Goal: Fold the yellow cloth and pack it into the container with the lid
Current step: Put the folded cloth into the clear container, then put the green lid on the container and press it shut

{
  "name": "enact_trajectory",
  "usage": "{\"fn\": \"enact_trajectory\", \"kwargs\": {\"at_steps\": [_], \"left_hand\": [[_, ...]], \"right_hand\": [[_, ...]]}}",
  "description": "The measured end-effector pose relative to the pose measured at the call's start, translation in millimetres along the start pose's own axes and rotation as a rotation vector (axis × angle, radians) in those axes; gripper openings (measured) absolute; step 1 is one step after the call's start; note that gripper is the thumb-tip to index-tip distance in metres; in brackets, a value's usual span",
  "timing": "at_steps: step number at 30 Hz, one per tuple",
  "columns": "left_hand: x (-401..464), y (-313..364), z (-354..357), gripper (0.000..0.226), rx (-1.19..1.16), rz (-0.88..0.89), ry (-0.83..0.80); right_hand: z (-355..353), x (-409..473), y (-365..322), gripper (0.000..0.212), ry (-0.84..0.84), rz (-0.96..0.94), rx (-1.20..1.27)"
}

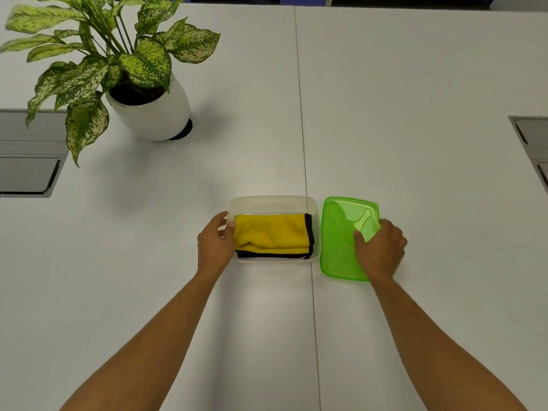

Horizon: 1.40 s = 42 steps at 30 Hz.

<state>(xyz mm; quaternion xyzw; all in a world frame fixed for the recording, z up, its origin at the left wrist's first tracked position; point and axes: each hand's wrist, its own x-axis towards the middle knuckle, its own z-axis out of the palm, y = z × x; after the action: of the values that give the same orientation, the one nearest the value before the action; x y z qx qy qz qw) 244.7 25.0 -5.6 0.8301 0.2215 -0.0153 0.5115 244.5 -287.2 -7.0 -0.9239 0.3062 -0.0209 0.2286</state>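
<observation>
The yellow cloth, folded with a black edge showing at its right and front, lies inside the clear plastic container near the table's front middle. My left hand grips the container's left wall, thumb over the rim. Just to the right lies the green translucent lid, flat on the table. My right hand rests on the lid's right side, thumb on top and fingers curled over its right edge.
A potted plant in a white pot stands at the back left. Grey cable hatches sit in the white table at the far left and far right. A seam runs down the table's middle.
</observation>
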Motion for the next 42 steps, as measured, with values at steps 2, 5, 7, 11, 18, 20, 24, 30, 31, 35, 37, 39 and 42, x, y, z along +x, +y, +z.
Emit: {"fn": "enact_trajectory", "kwargs": {"at_steps": [2,5,7,11,18,20,24,30,31,35,37,39,42], "left_hand": [[-1.3,-1.4,-1.0,0.035,-0.016,-0.062,0.008],[0.4,-0.2,-1.5,0.034,-0.055,-0.12,0.009],[2.1,0.8,-3.0,0.035,-0.072,-0.164,0.001],[2.3,-0.9,-4.7,0.033,-0.104,-0.198,0.001],[2.6,1.9,-6.3,0.032,-0.095,-0.209,0.006],[2.3,2.3,-5.6,0.034,-0.053,-0.201,0.013],[4.2,3.4,-5.6,0.035,-0.027,-0.222,0.013],[6.6,2.3,-10.0,0.035,-0.057,-0.267,-0.004],[6.4,2.0,-10.8,0.033,-0.08,-0.279,-0.009],[5.3,2.4,-14.7,0.019,-0.179,-0.299,-0.044],[6.0,1.4,-16.6,0.017,-0.213,-0.307,-0.074],[7.4,-1.2,-18.6,0.016,-0.244,-0.315,-0.108],[9.8,-4.6,-21.2,0.016,-0.27,-0.319,-0.142]], "right_hand": [[1.4,0.3,18.9,0.077,-0.12,0.144,-0.091],[6.3,-4.5,31.1,0.09,-0.258,0.213,-0.157],[10.3,-5.8,32.1,0.093,-0.271,0.185,-0.156],[14.9,-2.5,30.0,0.1,-0.271,0.184,-0.079],[0.1,9.2,15.6,0.057,-0.201,0.24,0.283],[-11.0,9.0,0.2,0.031,-0.169,0.168,0.365],[-26.1,-0.7,-37.3,0.019,-0.001,-0.169,0.417],[-17.2,-40.0,-74.0,0.056,0.062,-0.817,0.305],[-12.4,-44.8,-74.1,0.061,0.066,-0.902,0.225],[9.4,-61.0,-64.2,0.082,-0.046,-1.038,-0.079],[17.0,-65.0,-58.2,0.086,-0.115,-1.056,-0.177],[22.5,-63.1,-52.4,0.083,-0.173,-1.104,-0.205],[27.5,-55.9,-46.7,0.08,-0.263,-1.177,-0.213]]}}
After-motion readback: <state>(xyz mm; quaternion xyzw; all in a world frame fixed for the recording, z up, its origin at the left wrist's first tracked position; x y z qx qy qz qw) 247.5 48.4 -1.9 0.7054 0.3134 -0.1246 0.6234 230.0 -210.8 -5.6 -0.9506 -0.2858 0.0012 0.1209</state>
